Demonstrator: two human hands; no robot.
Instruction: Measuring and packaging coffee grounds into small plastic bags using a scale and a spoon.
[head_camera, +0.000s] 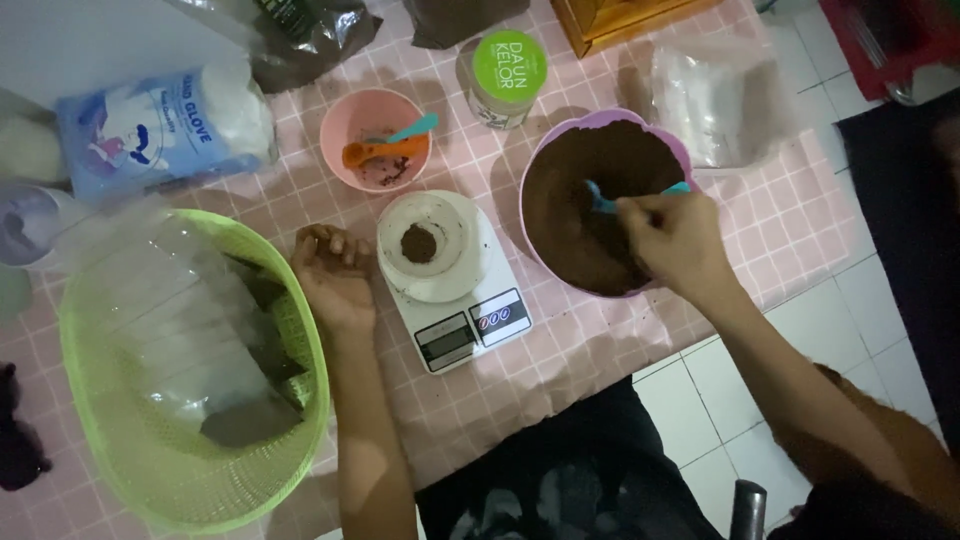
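Surface: a low table under a pink checked cloth (790, 215), set on a white tiled floor (880, 330) that shows to the right and near; the room is dim.
Far left: a blue and white packet of gloves (150, 125) lies on the cloth, with a dark foil bag (310, 40) beyond it.
Left: a light green plastic basket (100, 420) holds clear plastic pouches (170, 310), some with dark contents.
Left hand (330, 275): rests on the cloth between the basket and the scale, fingers loosely curled, holding nothing, just beside the basket's rim.
Centre far: a small pink bowl (350, 125) holds an orange spoon (375, 152) and a teal one.
Centre: a white kitchen scale (470, 330) bears a shallow white dish (455, 275) with a small heap of brown powder in its middle.
Far centre: a jar with a green lid (508, 65) stands behind the scale.
Right: a purple bowl (665, 130) is full of brown powder (570, 210), just right of the scale.
Right hand (675, 240): over the near right of the purple bowl, fingers closed in a pinch on the handle of a blue spoon (600, 198), whose scoop sits in the powder.
Far right: a clear plastic bag (710, 100) lies beyond the bowl.
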